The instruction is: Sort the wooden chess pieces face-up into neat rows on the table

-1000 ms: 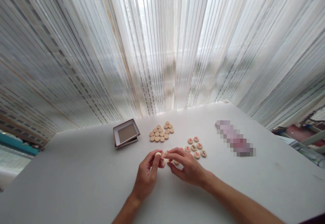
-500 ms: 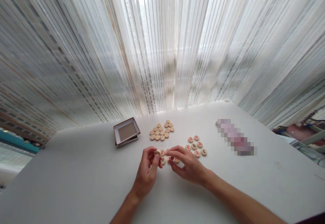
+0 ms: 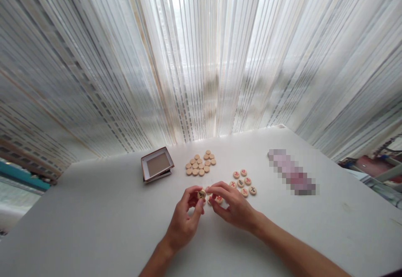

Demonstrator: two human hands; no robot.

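Having been turned, black-marked pc. [image 3: 201, 194] is pinched by L hand [image 3: 184, 221], mark now readable, w/ R hand [image 3: 235, 205] half-curled, seemingly empty, by red-marked pcs. [image 3: 219, 199]

A single camera rides on the person's head, facing forward and tipped down across the bench [image 3: 109, 218]. It takes a wide sweep from close above: curtain [image 3: 216, 59] over the upper half, bench across the lower. The left hand [image 3: 184, 220] and right hand [image 3: 235, 205] come low near the middle, their forearms [image 3: 282, 244] entering from the bottom edge.
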